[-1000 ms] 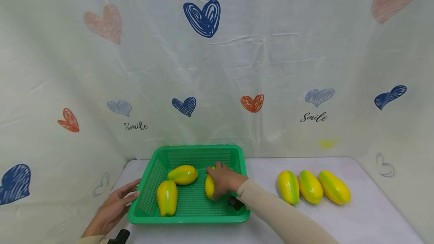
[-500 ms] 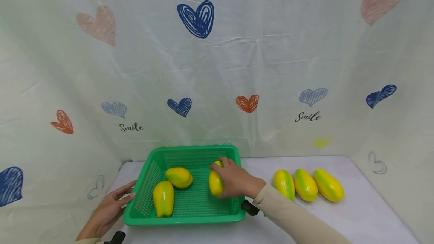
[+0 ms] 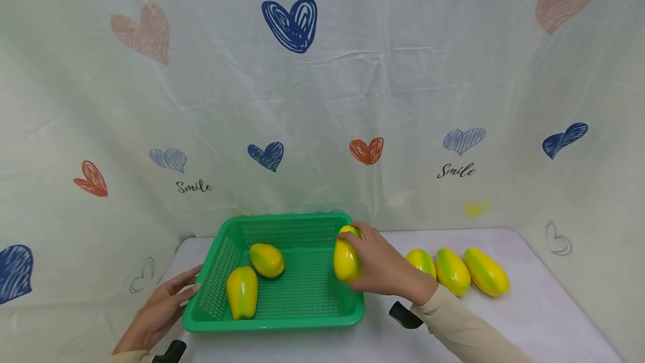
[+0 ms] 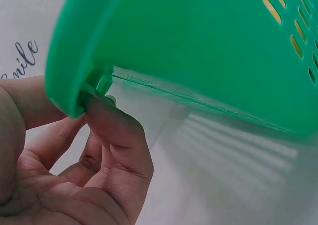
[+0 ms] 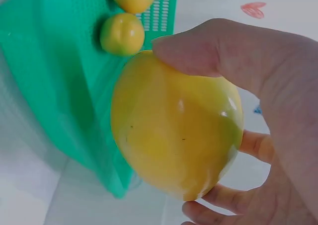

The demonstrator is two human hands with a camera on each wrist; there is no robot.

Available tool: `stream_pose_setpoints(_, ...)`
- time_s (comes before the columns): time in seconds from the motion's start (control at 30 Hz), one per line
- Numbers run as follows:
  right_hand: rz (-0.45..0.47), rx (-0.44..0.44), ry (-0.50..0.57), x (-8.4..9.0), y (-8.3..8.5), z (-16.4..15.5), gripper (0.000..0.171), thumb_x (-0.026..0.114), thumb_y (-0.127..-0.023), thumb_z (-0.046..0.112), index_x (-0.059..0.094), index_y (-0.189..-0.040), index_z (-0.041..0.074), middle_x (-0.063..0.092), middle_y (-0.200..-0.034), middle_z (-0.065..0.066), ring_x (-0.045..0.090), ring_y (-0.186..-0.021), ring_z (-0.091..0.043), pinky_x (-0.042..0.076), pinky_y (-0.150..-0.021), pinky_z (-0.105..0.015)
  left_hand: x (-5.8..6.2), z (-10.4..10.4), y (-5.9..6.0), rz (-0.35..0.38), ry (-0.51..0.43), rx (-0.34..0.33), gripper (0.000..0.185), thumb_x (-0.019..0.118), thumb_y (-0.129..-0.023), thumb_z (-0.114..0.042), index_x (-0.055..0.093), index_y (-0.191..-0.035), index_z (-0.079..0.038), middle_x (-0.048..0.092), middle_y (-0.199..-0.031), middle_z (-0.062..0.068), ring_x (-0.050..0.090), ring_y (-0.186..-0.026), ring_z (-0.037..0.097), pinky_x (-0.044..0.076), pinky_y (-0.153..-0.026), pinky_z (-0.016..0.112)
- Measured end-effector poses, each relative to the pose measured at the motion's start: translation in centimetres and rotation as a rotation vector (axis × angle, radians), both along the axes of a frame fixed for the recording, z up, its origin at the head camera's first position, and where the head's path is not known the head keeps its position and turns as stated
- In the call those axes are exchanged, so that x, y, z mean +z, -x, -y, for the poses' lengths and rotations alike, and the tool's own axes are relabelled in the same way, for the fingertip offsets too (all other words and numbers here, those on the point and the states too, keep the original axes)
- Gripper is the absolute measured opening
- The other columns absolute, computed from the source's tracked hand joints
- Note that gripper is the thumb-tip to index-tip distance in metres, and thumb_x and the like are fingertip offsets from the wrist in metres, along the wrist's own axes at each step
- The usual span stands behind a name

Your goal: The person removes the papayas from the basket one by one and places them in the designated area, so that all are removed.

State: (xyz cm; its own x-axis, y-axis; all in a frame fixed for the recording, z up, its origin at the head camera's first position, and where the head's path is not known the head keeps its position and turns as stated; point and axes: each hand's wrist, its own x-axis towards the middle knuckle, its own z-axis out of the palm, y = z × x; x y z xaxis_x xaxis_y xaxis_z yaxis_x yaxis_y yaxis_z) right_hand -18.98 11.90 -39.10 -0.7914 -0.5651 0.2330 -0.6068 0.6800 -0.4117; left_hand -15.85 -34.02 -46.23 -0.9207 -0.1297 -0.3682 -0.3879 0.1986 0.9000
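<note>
Head view shows the right hand (image 3: 385,268) gripping a papaya (image 3: 346,257), fingers (image 3: 360,234) curled over its top and thumb under it, lifted above the right wall of the green basket (image 3: 282,322). The right wrist view gives the fruit up close (image 5: 176,138): smooth, glossy, plump and egg-shaped, mostly yellow with a faint green blush toward one side and a few tiny dark specks. The thumb (image 5: 208,51) presses across its upper end and the other fingers (image 5: 253,145) wrap beneath.

Two more papayas lie inside the basket, one near the front left (image 3: 242,292) with a green stripe down its length, one further back (image 3: 266,259). Three others (image 3: 453,270) lie in a row on the white tabletop (image 3: 529,307), just right of the held fruit.

The left hand (image 3: 158,311) rests at the basket's left rim; in the left wrist view its relaxed, lightly bent fingers (image 4: 117,135) touch the underside of the rim (image 4: 74,93).
</note>
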Motion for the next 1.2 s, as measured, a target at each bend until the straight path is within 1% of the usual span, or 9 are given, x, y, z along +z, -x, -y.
stream_pose_setpoints(0.2,-0.026,-0.085,0.012,0.2,-1.2,-2.4,0.081,0.092,-0.067,0.011,0.060,-0.141,0.010,0.045,-0.152,-0.021,0.054,-0.125,-0.037,0.059,-0.091,-0.050,-0.1,0.1,-0.1,-0.013,-0.007,-0.013,0.071,0.062,-0.108,-0.016,0.024,-0.165,0.004,0.034,-0.156,0.031,0.062,-0.104,0.013,0.059,-0.090,0.031)
stream_pose_setpoints(0.4,-0.028,-0.143,0.011,-0.7,-2.4,-5.0,0.081,0.094,-0.066,0.013,0.061,-0.141,0.013,0.045,-0.153,-0.021,0.054,-0.126,-0.038,0.058,-0.093,-0.053,-0.1,0.1,0.0,-0.012,-0.010,-0.014,0.071,0.062,-0.108,-0.015,0.024,-0.165,0.005,0.035,-0.156,0.031,0.062,-0.104,0.013,0.059,-0.090,0.031)
stream_pose_setpoints(0.53,-0.035,-0.155,0.005,-1.7,-3.3,-6.8,0.082,0.095,-0.065,0.013,0.062,-0.139,0.014,0.046,-0.152,-0.022,0.054,-0.125,-0.038,0.056,-0.095,-0.056,-0.1,0.1,0.0,-0.012,-0.005,-0.008,0.070,0.062,-0.108,-0.015,0.025,-0.164,0.004,0.037,-0.154,0.030,0.062,-0.104,0.013,0.060,-0.090,0.031)
stream_pose_setpoints(0.7,0.003,-0.184,-0.023,-2.7,-4.3,-8.5,0.082,0.095,-0.063,0.013,0.062,-0.139,0.017,0.046,-0.152,-0.019,0.054,-0.126,-0.036,0.057,-0.098,-0.056,-0.1,0.1,0.0,-0.013,-0.002,-0.005,0.070,0.063,-0.108,-0.015,0.026,-0.164,0.004,0.039,-0.153,0.029,0.062,-0.104,0.012,0.060,-0.090,0.031)
stream_pose_setpoints(0.77,-0.016,-0.188,-0.035,-3.2,-4.7,-9.1,0.083,0.095,-0.062,0.013,0.062,-0.138,0.018,0.048,-0.151,-0.017,0.055,-0.127,-0.035,0.056,-0.100,-0.056,-0.1,0.2,0.0,-0.015,-0.002,-0.008,0.070,0.062,-0.108,-0.015,0.025,-0.164,0.003,0.039,-0.154,0.029,0.061,-0.105,0.012,0.059,-0.090,0.031)
stream_pose_setpoints(0.87,-0.086,-0.176,-0.057,-4.0,-5.2,-10.0,0.084,0.095,-0.059,0.014,0.062,-0.136,0.019,0.050,-0.148,-0.016,0.057,-0.127,-0.035,0.055,-0.102,-0.057,-0.1,0.2,-0.1,-0.018,-0.001,-0.014,0.069,0.061,-0.108,-0.015,0.025,-0.164,0.003,0.039,-0.154,0.029,0.061,-0.105,0.012,0.059,-0.090,0.030)
stream_pose_setpoints(0.97,-0.128,-0.170,-0.062,-4.7,-5.6,-10.8,0.086,0.096,-0.056,0.015,0.063,-0.136,0.020,0.052,-0.147,-0.015,0.057,-0.129,-0.038,0.054,-0.103,-0.060,-0.1,0.2,-0.1,-0.019,-0.005,-0.013,0.068,0.061,-0.109,-0.015,0.025,-0.164,0.002,0.039,-0.154,0.029,0.061,-0.104,0.012,0.059,-0.089,0.030)
stream_pose_setpoints(1.1,-0.098,-0.180,-0.077,-5.5,-6.0,-11.7,0.088,0.098,-0.056,0.017,0.063,-0.136,0.023,0.051,-0.147,-0.013,0.058,-0.128,-0.037,0.054,-0.102,-0.061,-0.2,0.2,0.0,-0.018,-0.008,-0.010,0.068,0.060,-0.109,-0.014,0.025,-0.165,0.002,0.038,-0.154,0.029,0.062,-0.104,0.011,0.059,-0.088,0.030)
stream_pose_setpoints(1.2,-0.069,-0.183,-0.100,-5.8,-6.2,-12.2,0.088,0.098,-0.057,0.019,0.062,-0.137,0.023,0.050,-0.147,-0.013,0.058,-0.126,-0.032,0.056,-0.100,-0.059,-0.2,0.2,0.0,-0.016,-0.006,-0.011,0.068,0.060,-0.109,-0.014,0.025,-0.165,0.003,0.037,-0.155,0.030,0.061,-0.104,0.012,0.059,-0.089,0.030)
